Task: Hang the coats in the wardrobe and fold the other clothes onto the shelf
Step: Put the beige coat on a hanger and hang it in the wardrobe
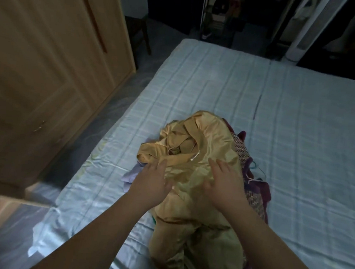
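Bed (279,121): flat, quilted pale-blue check sheet, carrying the pile near its front edge. Wardrobe (50,71): pale panelled wood, left of the bed. Gold satin garment (203,140): slick and crumpled on top of the pile. If lifted, it is likely to slip or drag the maroon embroidered garment (259,189) and lilac cloth (129,176) with it. Left hand (150,184) and right hand (224,185): grip released, fingers straight, resting on the satin.

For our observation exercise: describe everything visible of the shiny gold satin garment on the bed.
The shiny gold satin garment lies crumpled on the pale blue checked bed sheet, straps tangled on top, its length trailing toward the camera. It overlies a maroon cloth and a lilac cloth. The left hand and right hand touch it.
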### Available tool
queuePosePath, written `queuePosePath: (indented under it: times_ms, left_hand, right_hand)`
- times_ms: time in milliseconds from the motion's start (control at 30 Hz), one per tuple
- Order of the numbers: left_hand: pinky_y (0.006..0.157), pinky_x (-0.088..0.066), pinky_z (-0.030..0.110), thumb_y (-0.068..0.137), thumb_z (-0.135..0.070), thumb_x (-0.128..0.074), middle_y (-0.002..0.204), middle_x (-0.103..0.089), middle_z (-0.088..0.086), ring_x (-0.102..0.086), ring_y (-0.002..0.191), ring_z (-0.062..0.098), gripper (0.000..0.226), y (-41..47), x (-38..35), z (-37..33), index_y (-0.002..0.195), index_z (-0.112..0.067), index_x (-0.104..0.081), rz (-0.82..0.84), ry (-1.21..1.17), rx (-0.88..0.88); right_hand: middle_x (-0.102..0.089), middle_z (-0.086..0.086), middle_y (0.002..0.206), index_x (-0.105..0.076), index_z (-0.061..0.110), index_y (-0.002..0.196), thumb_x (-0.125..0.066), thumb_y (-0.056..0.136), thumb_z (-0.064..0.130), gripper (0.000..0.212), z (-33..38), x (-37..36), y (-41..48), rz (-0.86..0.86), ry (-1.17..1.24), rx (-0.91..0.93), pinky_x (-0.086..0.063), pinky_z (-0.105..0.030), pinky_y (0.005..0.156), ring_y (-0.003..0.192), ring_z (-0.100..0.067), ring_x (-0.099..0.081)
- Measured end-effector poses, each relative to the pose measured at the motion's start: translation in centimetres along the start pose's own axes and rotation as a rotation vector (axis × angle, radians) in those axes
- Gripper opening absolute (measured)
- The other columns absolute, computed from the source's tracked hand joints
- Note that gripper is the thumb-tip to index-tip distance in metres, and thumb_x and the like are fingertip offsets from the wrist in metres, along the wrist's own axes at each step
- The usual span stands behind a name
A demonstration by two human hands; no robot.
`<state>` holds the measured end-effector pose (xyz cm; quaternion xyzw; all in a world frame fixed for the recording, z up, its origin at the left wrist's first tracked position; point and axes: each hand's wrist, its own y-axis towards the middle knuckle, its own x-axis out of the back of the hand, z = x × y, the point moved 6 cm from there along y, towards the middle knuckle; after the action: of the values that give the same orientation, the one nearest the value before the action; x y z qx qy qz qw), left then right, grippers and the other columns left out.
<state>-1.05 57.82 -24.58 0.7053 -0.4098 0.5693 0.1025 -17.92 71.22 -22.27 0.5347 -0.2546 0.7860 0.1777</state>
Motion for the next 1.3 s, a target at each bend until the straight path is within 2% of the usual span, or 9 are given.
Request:
queuePosePath:
  times_ms: [233, 467, 633, 767, 933, 1000, 1100, 1200, 1300]
  left_hand:
    - [0.102, -0.04, 0.04, 0.094, -0.044, -0.052, 0.144, -0.048, 0.012, -0.049, 0.129, 0.033, 0.066, 9.7, -3.7, 4.6, 0.149, -0.012, -0.033, 0.089, -0.117, 0.1]
    - [0.09, -0.048, 0.043, 0.096, -0.037, -0.055, 0.114, -0.061, 0.02, -0.061, 0.105, 0.034, 0.051, 15.3, -11.2, 7.2, 0.127, 0.004, -0.051, 0.217, -0.398, 0.26]
    - [0.095, -0.046, 0.038, 0.083, -0.06, -0.064, 0.117, -0.062, 0.014, -0.06, 0.109, 0.028, 0.077, 17.3, -15.3, 7.4, 0.127, 0.002, -0.052, 0.286, -0.559, 0.347]
    - [0.09, -0.05, 0.032, 0.062, -0.074, -0.067, 0.124, -0.063, 0.001, -0.061, 0.108, 0.017, 0.096, 16.2, -17.2, 7.0, 0.137, -0.017, -0.048, 0.332, -0.774, 0.46]
    - [0.079, -0.056, 0.03, 0.076, -0.04, -0.072, 0.106, -0.067, -0.002, -0.065, 0.088, 0.012, 0.053, 13.0, -18.7, 4.2, 0.123, -0.02, -0.056, 0.599, -0.705, 0.381]
    - [0.089, -0.044, 0.018, 0.086, -0.029, -0.07, 0.13, -0.058, -0.003, -0.06, 0.114, 0.015, 0.064, 12.0, -19.0, 2.6, 0.142, -0.023, -0.04, 0.564, -0.751, 0.327]
    - [0.107, -0.045, 0.035, 0.082, -0.041, -0.068, 0.141, -0.054, -0.013, -0.054, 0.126, 0.007, 0.083, 11.1, -21.1, 2.5, 0.153, -0.031, -0.026, 0.385, -0.886, 0.291]
    - [0.096, -0.052, 0.039, 0.075, -0.033, -0.07, 0.122, -0.064, -0.009, -0.062, 0.111, 0.01, 0.065, 9.5, -19.0, 2.1, 0.136, -0.029, -0.047, 0.248, -1.031, 0.342]
    - [0.066, -0.05, 0.027, 0.073, -0.014, -0.067, 0.097, -0.064, -0.002, -0.063, 0.083, 0.018, 0.056, 8.2, -14.9, 1.7, 0.125, -0.023, -0.048, 0.122, -1.183, 0.377]
  right_hand:
    - [-0.05, -0.014, 0.137, -0.042, 0.011, 0.142, -0.054, 0.087, 0.027, 0.058, 1.7, -7.3, 9.0, 0.107, 0.151, -0.075, -0.037, -0.043, 0.108, 0.128, -0.033, -0.045]
    - [-0.058, -0.013, 0.121, -0.045, 0.011, 0.134, -0.052, 0.09, 0.026, 0.047, 0.3, -13.7, 15.1, 0.259, 0.287, -0.225, -0.044, -0.043, 0.101, 0.116, -0.034, -0.054]
    - [-0.056, -0.013, 0.131, -0.026, 0.019, 0.149, -0.055, 0.087, 0.026, 0.069, -0.1, -16.6, 16.3, 0.298, 0.384, -0.274, -0.045, -0.044, 0.102, 0.12, -0.032, -0.054]
    - [-0.057, -0.012, 0.126, -0.021, 0.019, 0.151, -0.053, 0.086, 0.024, 0.074, 0.0, -16.9, 15.4, 0.243, 0.324, -0.22, -0.048, -0.047, 0.098, 0.115, -0.031, -0.056]
    - [-0.063, -0.009, 0.113, -0.04, 0.017, 0.13, -0.059, 0.085, 0.014, 0.049, -0.9, -17.9, 13.0, 0.25, 0.515, -0.388, -0.047, -0.035, 0.089, 0.105, -0.029, -0.062]
    - [-0.064, -0.007, 0.11, -0.04, 0.016, 0.119, -0.059, 0.084, 0.009, 0.04, -1.0, -18.5, 12.5, 0.324, 0.627, -0.492, -0.05, -0.038, 0.089, 0.102, -0.027, -0.063]
    - [-0.063, -0.008, 0.106, -0.039, 0.015, 0.112, -0.059, 0.08, 0.0, 0.041, -0.8, -18.4, 11.7, 0.366, 0.811, -0.577, -0.055, -0.038, 0.082, 0.095, -0.024, -0.062]
    - [-0.066, -0.004, 0.098, -0.047, 0.014, 0.116, -0.059, 0.08, -0.003, 0.041, -0.6, -16.8, 10.6, 0.285, 0.972, -0.572, -0.054, -0.032, 0.076, 0.093, -0.024, -0.065]
    - [-0.068, -0.004, 0.093, -0.049, 0.01, 0.117, -0.059, 0.083, -0.006, 0.039, 0.9, -14.5, 9.2, 0.229, 1.198, -0.507, -0.055, -0.029, 0.08, 0.087, -0.017, -0.067]
